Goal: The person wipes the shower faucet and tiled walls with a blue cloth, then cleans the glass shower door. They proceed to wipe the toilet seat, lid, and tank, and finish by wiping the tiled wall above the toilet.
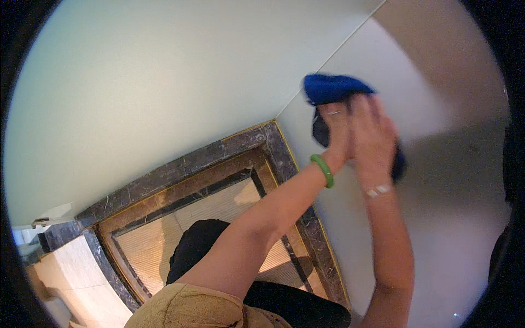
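Note:
A blue cloth [334,87] lies against the pale wall panel [389,61] at the right, its top edge near the corner seam. Both of my hands press flat over it, side by side and blurred. My left hand [338,127], with a green bangle [322,170] at the wrist, has a dark part of the cloth beside it. My right hand [372,135] wears a pale band [379,190] at the wrist, and more blue cloth shows past its outer edge. The fingertips are hard to make out.
A second pale wall panel [143,82] fills the upper left and meets the right one at a corner. Below, dark marble edging [184,174] frames a ribbed floor [143,254]. A metal fitting [40,222] is at the far left, above light floor tiles [80,262].

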Tool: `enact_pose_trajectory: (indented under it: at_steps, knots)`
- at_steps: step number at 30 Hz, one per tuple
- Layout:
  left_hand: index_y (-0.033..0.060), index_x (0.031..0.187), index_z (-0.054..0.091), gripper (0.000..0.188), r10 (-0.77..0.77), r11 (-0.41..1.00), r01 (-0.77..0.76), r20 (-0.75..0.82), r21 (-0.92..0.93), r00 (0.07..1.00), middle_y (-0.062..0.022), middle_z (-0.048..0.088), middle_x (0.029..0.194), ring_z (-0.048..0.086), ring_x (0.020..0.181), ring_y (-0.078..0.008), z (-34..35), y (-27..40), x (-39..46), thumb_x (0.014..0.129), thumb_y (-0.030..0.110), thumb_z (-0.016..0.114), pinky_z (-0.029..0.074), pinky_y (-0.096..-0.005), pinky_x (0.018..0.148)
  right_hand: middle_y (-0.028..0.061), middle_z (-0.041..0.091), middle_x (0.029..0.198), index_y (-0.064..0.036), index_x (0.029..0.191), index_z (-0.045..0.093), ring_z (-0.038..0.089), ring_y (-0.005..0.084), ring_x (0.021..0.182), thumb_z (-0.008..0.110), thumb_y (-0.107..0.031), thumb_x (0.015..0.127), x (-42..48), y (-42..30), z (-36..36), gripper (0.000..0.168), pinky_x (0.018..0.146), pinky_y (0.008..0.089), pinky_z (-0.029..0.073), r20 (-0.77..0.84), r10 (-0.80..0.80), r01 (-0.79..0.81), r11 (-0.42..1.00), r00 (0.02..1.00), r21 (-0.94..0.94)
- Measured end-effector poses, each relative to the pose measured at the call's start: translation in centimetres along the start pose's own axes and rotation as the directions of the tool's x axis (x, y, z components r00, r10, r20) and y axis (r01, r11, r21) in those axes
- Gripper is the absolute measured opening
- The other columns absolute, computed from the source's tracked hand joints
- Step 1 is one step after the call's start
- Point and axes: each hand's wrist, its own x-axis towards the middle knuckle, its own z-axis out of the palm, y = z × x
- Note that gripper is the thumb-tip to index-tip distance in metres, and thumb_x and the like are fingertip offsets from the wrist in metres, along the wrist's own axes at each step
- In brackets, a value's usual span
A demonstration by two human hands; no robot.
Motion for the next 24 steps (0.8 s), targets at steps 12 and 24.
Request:
enact_pose_trajectory:
  at_steps: [12,24]
  knots:
    - [0.005,0.109,0.055,0.031,-0.185,0.932,0.141,-0.102,-0.335,0.978,-0.0198,0.058,0.109,0.053,0.103,-0.0403,-0.9,-6.2,0.6,0.088,0.028,0.051,0.036,-0.056,0.093,0.0061,0.053,0.132,-0.005,0.117,0.062,0.038,0.0224,0.13,0.053,-0.022,0.085,4.0,-5.3,4.1,0.037,0.096,0.0394,0.033,-0.028,-0.101,0.104,0.986,0.994,0.127]
    - [0.0072,0.109,0.057,0.031,-0.52,0.834,0.543,0.191,-0.099,0.833,-0.0183,0.058,0.113,0.051,0.106,-0.0387,1.7,-17.4,-7.7,0.088,0.029,0.052,0.033,-0.0562,0.095,0.0062,0.045,0.139,-0.006,0.131,0.052,0.031,0.0259,0.134,0.049,-0.022,0.089,-0.3,-14.2,11.3,0.046,0.101,0.039,0.029,0.23,-0.362,0.338,0.931,0.903,0.136]
